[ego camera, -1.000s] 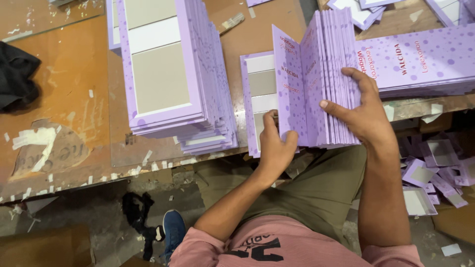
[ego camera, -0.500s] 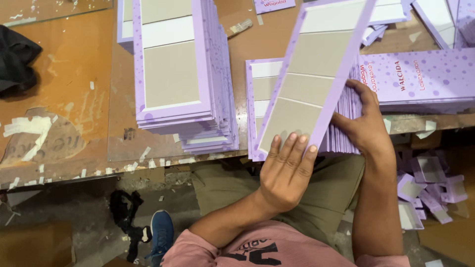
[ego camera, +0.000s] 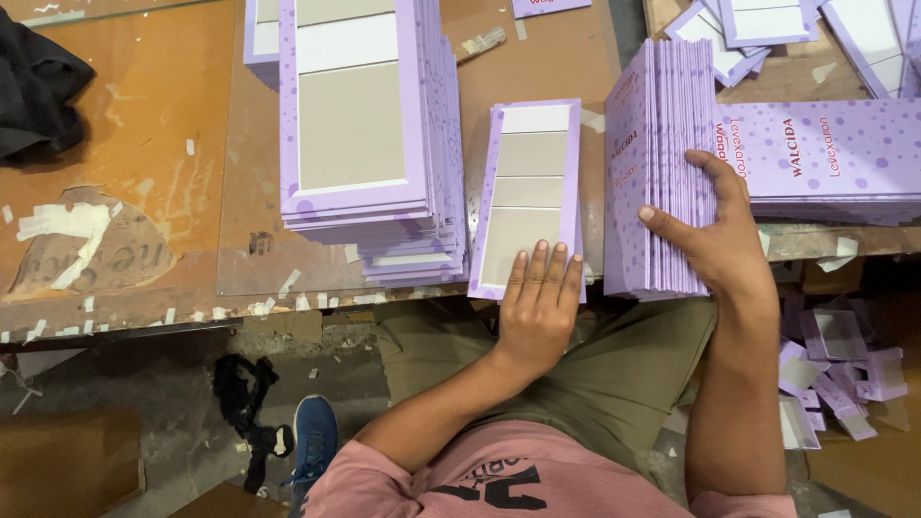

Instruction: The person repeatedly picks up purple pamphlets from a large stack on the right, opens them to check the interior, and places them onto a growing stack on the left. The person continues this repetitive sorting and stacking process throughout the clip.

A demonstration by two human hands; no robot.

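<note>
Your right hand (ego camera: 715,245) clamps the upright bundle of purple boards (ego camera: 662,168) on the counter (ego camera: 144,144); your left hand (ego camera: 537,302) lies flat, fingers spread, on the single board (ego camera: 531,182) just left of that bundle. One board is down; most remain standing.

The flat lilac card panel (ego camera: 530,192) with grey-beige board sections looks like matt paperboard, its lilac paper border smooth and slightly sheened. The upright bundle of lilac dotted card covers (ego camera: 662,163) shows smooth printed paper faces and thin, layered board edges. The tall stack of lilac-bordered boards (ego camera: 360,125) has the same dull grey board centre. The orange-brown wooden worktop (ego camera: 134,163) is worn and scuffed, with torn white paper tape stuck on it. A black cloth (ego camera: 38,86) lies soft and matt.
</note>
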